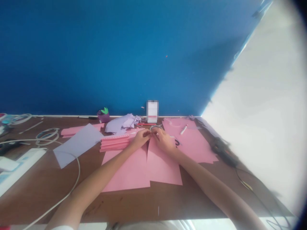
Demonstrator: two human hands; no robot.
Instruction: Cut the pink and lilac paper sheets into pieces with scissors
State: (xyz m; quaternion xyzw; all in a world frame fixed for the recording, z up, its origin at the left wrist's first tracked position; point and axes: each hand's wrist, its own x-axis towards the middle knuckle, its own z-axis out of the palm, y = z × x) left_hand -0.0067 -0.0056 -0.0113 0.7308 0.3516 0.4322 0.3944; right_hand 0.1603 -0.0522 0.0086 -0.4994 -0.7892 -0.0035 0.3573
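My left hand (141, 138) and my right hand (164, 140) meet near the back of the table with fingers pinched together. The upper corner of a pink paper sheet (164, 166) runs up to both sets of fingertips, which cover the exact grip. Beneath my left forearm lies another pink sheet (127, 172). A stack of pleated pink paper (114, 142) sits just left of my left hand. Behind my fingers shows part of a round roll (155, 127), perhaps tape. Dark scissor handles (177, 142) peek out beside my right hand.
Larger pink sheets (194, 143) with a white marker (184, 129) lie to the right. Crumpled lilac paper (122, 124), a purple cup (103, 115) and a phone (152, 111) stand along the wall. At left are a lilac sheet (78, 145), a power strip (21, 171) and cables.
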